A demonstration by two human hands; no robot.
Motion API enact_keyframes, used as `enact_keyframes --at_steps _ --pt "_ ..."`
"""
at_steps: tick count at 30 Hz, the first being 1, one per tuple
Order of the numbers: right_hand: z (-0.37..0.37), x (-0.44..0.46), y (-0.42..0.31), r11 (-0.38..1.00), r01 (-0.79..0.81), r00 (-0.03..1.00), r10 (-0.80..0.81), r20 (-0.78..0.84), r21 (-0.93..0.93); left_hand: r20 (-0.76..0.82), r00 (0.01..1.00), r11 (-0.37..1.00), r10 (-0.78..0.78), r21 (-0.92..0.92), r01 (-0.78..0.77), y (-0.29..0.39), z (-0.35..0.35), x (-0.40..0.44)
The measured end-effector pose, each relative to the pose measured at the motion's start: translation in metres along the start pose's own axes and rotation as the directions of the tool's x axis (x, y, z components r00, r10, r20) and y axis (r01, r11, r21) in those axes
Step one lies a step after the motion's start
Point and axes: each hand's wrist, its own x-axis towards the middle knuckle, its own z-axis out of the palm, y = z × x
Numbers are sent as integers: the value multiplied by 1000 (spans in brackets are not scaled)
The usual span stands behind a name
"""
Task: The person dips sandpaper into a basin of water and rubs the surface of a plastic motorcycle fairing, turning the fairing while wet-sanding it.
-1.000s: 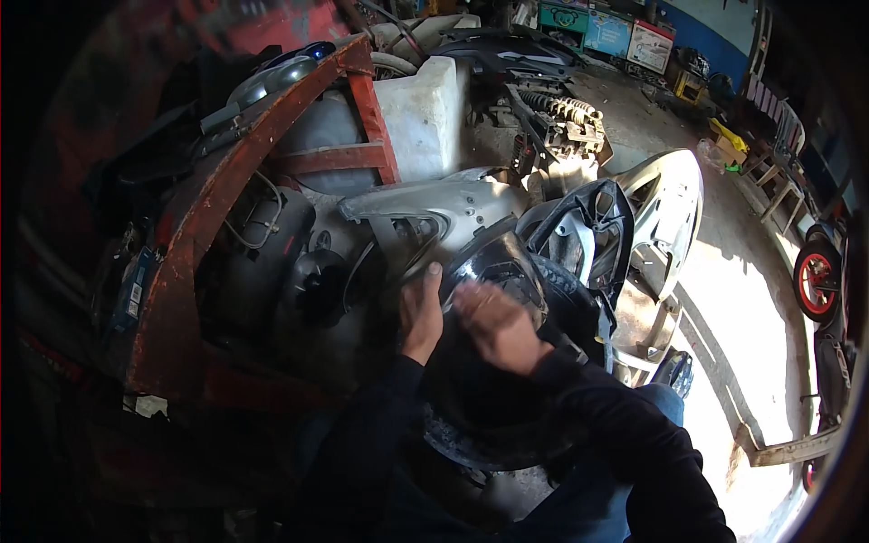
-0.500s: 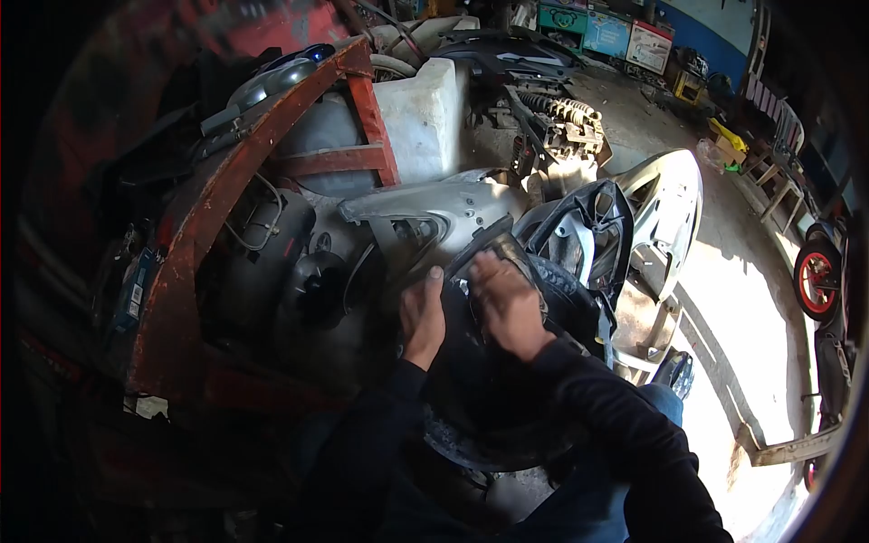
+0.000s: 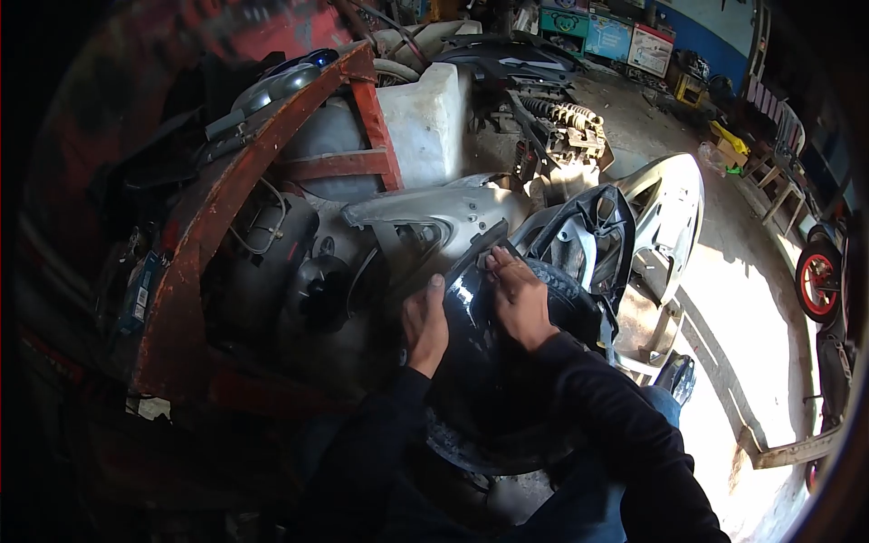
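A glossy black motorcycle body panel [image 3: 466, 312] leans in front of me over a black tire [image 3: 471, 455]. My left hand [image 3: 425, 328] is closed round the panel's left edge, thumb up and fingers behind it. Over the panel's upper right part, my right hand [image 3: 520, 299] has its fingers bent and pressed together against the surface. Whatever lies under those fingertips is hidden. Whitish marks and a bright reflection show on the panel between my hands.
A rusty red metal frame [image 3: 258, 113] stands at left. Ahead lie a grey body panel [image 3: 434, 210], a black fairing part [image 3: 625, 235] and a white one [image 3: 679, 204]. A shock absorber spring [image 3: 557, 110] lies farther back. A red-rimmed wheel [image 3: 817, 276] stands at right.
My right hand, blurred before, has shifted slightly right and down and shows sharply, uncovering more of the panel's shiny face. My left hand keeps its hold.
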Motion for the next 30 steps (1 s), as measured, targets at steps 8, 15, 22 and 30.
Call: enact_keyframes --at_steps 8,15,22,30 --pt "9 -12 4 996 70 998 -69 13 -59 -2 1000 999 8 -36 -8 -2 4 3" --pt "-3 -9 -20 994 102 991 -97 93 -50 -5 1000 999 10 -44 -10 -9 5 2" --pt "-5 -10 -25 995 97 990 -95 108 -20 -20 1000 1000 -1 -21 1 1 6 2" --pt "-9 -14 -25 975 215 976 -213 56 -46 0 1000 1000 16 -17 -16 6 3 1"
